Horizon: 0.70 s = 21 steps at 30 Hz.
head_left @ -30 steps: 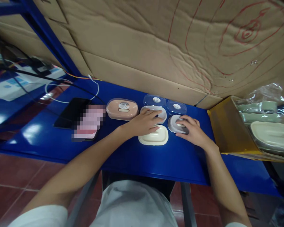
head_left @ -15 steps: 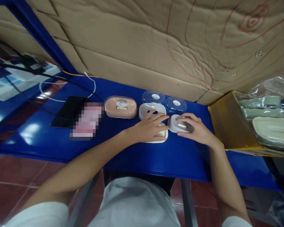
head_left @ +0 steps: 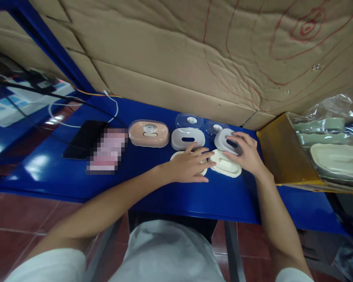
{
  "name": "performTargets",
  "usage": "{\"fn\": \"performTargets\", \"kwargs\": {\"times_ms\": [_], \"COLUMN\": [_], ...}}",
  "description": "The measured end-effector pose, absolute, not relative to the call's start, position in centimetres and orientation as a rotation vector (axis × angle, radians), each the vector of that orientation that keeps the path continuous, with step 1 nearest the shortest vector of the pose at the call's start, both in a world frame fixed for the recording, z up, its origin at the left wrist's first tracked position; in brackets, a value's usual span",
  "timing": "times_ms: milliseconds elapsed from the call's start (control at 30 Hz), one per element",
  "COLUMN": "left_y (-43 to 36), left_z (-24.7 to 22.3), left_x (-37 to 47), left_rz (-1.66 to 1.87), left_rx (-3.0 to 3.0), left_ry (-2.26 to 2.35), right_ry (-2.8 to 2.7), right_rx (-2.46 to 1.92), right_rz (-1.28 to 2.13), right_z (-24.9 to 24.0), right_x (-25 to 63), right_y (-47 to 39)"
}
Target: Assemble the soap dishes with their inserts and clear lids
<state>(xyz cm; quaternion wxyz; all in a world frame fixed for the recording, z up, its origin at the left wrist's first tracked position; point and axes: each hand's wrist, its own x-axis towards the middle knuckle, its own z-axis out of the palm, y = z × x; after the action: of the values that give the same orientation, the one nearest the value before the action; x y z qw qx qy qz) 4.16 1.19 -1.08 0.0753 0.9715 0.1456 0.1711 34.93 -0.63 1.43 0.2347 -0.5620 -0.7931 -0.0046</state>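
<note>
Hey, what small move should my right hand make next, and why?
I'd probably square up and release the slotted shell your right hand holds, just behind the right cream piece: it is askew, while its lookalike sits squarely behind the left cream piece, in front of a clear lid.

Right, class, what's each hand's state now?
Left hand: open, spread over a cream, oval, plastic-looking dish.
Right hand: holding a white, oval, plastic-looking cover with a slot.
</note>
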Motion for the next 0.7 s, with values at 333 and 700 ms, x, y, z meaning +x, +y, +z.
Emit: {"fn": "performTargets", "kwargs": {"times_ms": [333, 700], "left_y": [-0.8, -1.1], "left_z": [-1.3, -1.2], "left_x": [5.1, 5.2], "left_rz": [0.526, 0.561], "left_rx": [2.945, 2.977], "left_ry": [0.224, 0.181], "right_ry": [-2.258, -2.399], "right_rx": [-1.522, -1.395], "right_rz": [-0.051, -0.105], "right_z": [0.0, 0.2], "right_x": [34.5, 33.8], "right_y": [-0.1, 0.5]}}
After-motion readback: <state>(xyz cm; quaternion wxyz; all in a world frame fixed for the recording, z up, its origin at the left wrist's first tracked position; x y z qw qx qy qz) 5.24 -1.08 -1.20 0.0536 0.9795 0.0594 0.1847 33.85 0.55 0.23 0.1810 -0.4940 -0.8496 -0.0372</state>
